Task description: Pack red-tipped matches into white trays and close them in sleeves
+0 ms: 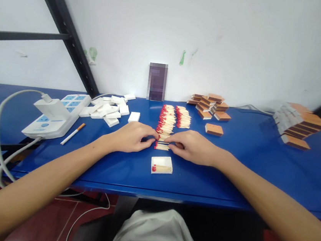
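A long row of red-headed matches (167, 117) lies on the blue table, heads to the left. At its near end, my left hand (133, 137) curls thumb and forefinger together against the match heads. My right hand (194, 146) does likewise at the bare stick ends, so a few matches sit between my fingertips. Just nearer lies a small separate group of matches (161, 146). Below my hands is a white matchbox tray (163, 161) with several matches along its near side. A second, shorter row of matches (183, 117) lies to the right.
White matchbox trays (103, 110) are heaped at left, near a power strip (77, 105) with a plugged charger and a cigarette (72, 134). Orange matchbox sleeves (208, 104) are piled at back right; more boxes (302, 123) stack far right. A pixelated dark object (157, 82) stands against the wall.
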`<state>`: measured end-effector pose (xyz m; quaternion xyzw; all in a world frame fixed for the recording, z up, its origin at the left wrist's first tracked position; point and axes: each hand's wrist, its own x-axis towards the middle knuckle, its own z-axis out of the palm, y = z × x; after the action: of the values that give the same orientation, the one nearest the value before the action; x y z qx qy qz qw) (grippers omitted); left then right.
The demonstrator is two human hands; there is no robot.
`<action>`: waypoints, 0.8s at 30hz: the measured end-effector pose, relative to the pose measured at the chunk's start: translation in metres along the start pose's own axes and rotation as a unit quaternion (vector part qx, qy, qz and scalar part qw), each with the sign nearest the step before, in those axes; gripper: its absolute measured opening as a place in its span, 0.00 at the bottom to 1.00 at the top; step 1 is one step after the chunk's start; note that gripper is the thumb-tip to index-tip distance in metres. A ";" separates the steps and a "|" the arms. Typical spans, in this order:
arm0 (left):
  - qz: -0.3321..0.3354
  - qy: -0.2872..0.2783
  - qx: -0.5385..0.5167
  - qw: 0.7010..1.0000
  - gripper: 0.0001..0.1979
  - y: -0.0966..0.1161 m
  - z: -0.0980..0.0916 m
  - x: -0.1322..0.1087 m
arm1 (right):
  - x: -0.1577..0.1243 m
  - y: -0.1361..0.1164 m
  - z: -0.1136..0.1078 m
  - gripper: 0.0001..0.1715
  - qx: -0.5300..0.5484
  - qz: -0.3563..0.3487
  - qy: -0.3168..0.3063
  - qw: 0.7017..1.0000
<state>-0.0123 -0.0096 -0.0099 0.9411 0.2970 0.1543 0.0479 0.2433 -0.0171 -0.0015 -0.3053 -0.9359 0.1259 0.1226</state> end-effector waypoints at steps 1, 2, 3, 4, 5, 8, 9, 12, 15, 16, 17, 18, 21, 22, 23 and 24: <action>-0.001 0.001 -0.001 1.000 0.11 0.000 0.000 0.000 | 0.000 0.000 0.000 0.18 -0.001 0.000 0.000 1.000; -0.001 0.002 -0.001 1.000 0.11 0.000 0.000 0.000 | 0.000 0.000 0.000 0.17 -0.001 -0.001 0.001 1.000; -0.001 0.003 -0.002 1.000 0.11 0.000 0.000 0.000 | 0.000 0.000 0.000 0.17 0.000 -0.003 0.003 1.000; -0.001 0.005 -0.004 1.000 0.11 0.000 0.000 0.000 | 0.000 0.000 0.000 0.17 0.002 -0.006 0.004 1.000; -0.001 0.007 -0.007 1.000 0.11 0.000 0.000 0.000 | 0.000 0.000 0.001 0.17 0.004 -0.009 0.005 1.000; 0.001 0.005 -0.014 1.000 0.10 0.001 0.001 0.001 | 0.000 0.000 0.001 0.17 0.009 -0.015 0.007 1.000; 0.003 0.002 -0.015 1.000 0.10 0.001 0.001 0.001 | 0.000 0.000 0.001 0.17 0.007 -0.015 0.009 1.000; 0.006 -0.003 -0.012 1.000 0.11 0.001 0.001 0.000 | -0.001 0.000 0.001 0.15 0.003 -0.006 0.017 1.000; 0.004 0.000 -0.008 1.000 0.11 0.000 0.001 -0.001 | -0.001 0.000 0.000 0.15 0.006 0.001 0.013 1.000; 0.003 0.002 -0.006 1.000 0.11 0.000 0.001 -0.001 | -0.001 -0.001 -0.001 0.14 0.007 0.001 0.011 1.000; 0.003 0.004 -0.005 1.000 0.11 0.000 0.001 -0.002 | -0.001 -0.001 -0.001 0.14 0.006 0.001 0.009 1.000; 0.004 0.004 -0.003 1.000 0.11 0.000 0.001 -0.002 | 0.000 -0.001 -0.001 0.14 0.005 0.002 0.005 1.000; 0.006 0.003 0.001 1.000 0.12 0.000 0.001 -0.002 | 0.000 -0.001 -0.001 0.14 0.001 0.010 -0.003 1.000; 0.006 0.001 0.003 1.000 0.12 0.000 0.001 -0.002 | 0.000 -0.001 -0.001 0.14 0.000 0.011 -0.004 1.000; 0.006 0.000 0.004 1.000 0.12 0.000 0.000 -0.002 | 0.000 -0.001 0.000 0.14 -0.002 0.011 -0.005 1.000; 0.006 -0.001 0.006 1.000 0.12 0.001 0.000 -0.002 | 0.000 -0.001 0.000 0.14 -0.003 0.009 -0.006 1.000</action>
<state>-0.0132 -0.0110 -0.0106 0.9434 0.2919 0.1516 0.0419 0.2428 -0.0178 -0.0008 -0.3137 -0.9340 0.1265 0.1150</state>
